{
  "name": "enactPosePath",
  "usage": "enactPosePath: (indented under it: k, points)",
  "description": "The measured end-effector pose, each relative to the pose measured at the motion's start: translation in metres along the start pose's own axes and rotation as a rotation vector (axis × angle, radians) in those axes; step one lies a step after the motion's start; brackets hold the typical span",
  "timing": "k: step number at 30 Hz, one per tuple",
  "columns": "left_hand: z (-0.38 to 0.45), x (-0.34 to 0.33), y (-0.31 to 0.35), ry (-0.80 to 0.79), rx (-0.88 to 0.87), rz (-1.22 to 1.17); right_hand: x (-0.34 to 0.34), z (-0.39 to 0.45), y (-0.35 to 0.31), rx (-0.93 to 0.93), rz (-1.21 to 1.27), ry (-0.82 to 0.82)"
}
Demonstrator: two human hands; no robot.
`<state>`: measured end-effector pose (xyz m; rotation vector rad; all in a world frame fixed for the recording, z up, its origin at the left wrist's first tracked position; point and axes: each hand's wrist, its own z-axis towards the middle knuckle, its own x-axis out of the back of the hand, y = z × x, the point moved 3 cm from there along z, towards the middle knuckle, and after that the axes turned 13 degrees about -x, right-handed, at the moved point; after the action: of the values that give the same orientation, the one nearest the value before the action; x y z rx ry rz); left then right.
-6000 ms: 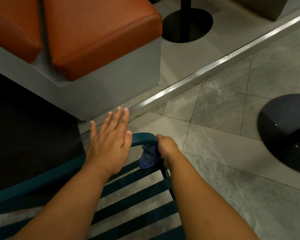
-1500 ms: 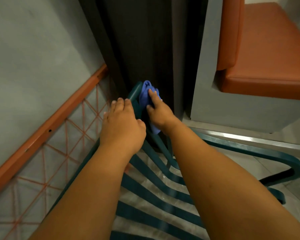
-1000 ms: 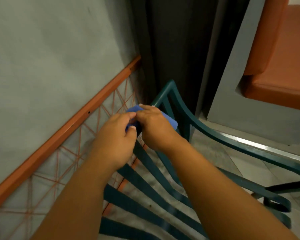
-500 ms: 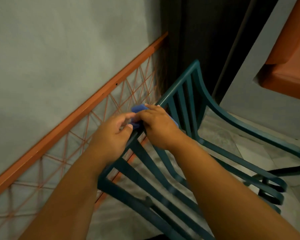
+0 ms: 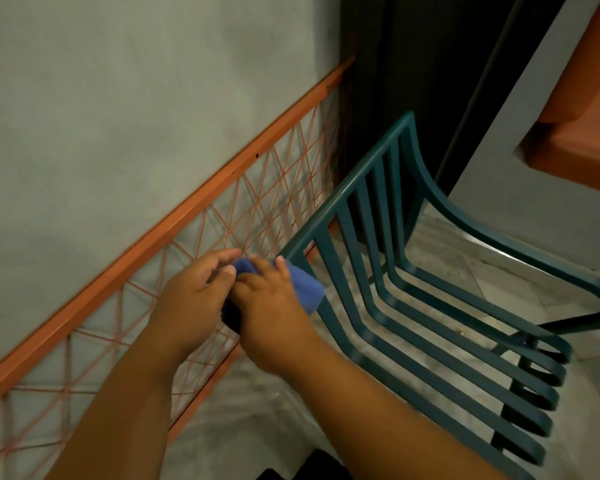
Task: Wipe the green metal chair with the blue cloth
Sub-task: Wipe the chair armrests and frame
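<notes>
The green metal chair (image 5: 388,271) stands to the right, its slatted back and seat facing me. At the near left corner of its backrest top rail, the blue cloth (image 5: 303,284) is bunched around the rail. My right hand (image 5: 274,313) presses on the cloth and grips it. My left hand (image 5: 194,299) meets it from the left, fingers curled onto the cloth's left end. The rail corner beneath both hands is hidden.
A grey wall (image 5: 118,98) with an orange rail and string lattice (image 5: 222,209) runs close along the chair's left. An orange cushioned bench (image 5: 582,126) on a grey base sits at the upper right. A dark panel (image 5: 413,64) rises behind the chair.
Both hands have slid with the cloth along the top rail from its far corner to its near left end. My view has swung, showing more of the seat.
</notes>
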<state>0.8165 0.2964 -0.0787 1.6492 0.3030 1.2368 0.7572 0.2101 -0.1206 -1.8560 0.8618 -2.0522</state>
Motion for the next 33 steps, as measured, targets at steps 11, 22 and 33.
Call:
enactPosePath:
  k: [11,22,33]
  points:
    - [-0.006,-0.025,0.007,-0.088,-0.263,0.514,-0.104,-0.098,0.048,-0.025,0.17,0.26]
    - [-0.017,-0.056,-0.005,-0.068,-0.261,0.623,-0.109,-0.101,0.054,-0.34,0.28,0.144]
    - [-0.018,-0.058,0.001,-0.098,-0.301,0.795,-0.102,-0.156,0.122,-0.688,-0.076,-0.17]
